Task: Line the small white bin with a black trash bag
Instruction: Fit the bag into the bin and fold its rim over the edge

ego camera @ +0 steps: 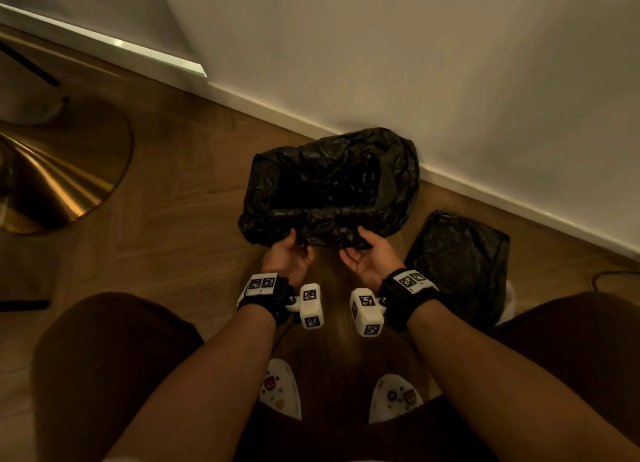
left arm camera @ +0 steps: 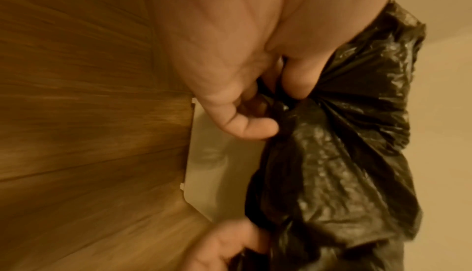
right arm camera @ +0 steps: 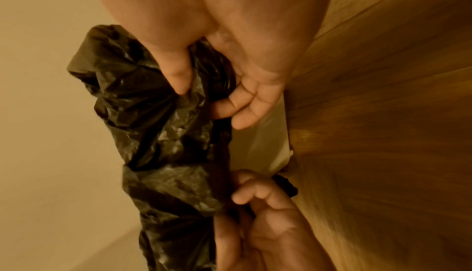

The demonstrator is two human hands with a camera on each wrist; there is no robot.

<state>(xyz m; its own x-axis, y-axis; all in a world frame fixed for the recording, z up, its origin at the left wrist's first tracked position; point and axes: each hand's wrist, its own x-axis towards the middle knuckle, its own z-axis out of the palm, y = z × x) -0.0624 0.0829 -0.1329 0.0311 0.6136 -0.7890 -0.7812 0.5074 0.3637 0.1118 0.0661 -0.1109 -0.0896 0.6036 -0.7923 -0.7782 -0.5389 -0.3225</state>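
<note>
The bag (ego camera: pixel 329 184) is spread over the bin (left arm camera: pixel 214 166) and hides nearly all of it from the head view; only a strip of white wall shows below the plastic in the two wrist views. The bin stands on the floor (ego camera: pixel 173 219), close against the skirting of the wall (ego camera: pixel 415 63).

The left hand (ego camera: pixel 289 255) has thumb and fingers pinched on the near hem of the bag. The right hand (ego camera: pixel 369 255) holds the same hem just beside it, thumb on top and fingers curled under the film. The two hands are close together but not touching.

Judgement on progress: well advanced. The bag appears to be over the mouth of the bin on the far and side edges, puffed up with air. Whether the bag's base reaches the bottom of the bin cannot be told. What seems left: draw the near hem down over the rim, press the air out, and seat the film inside.

To the right, well apart from the hands, a second bin (ego camera: pixel 460 264) is already lined in black. A brass lamp base (ego camera: pixel 52 181) sits far left.
</note>
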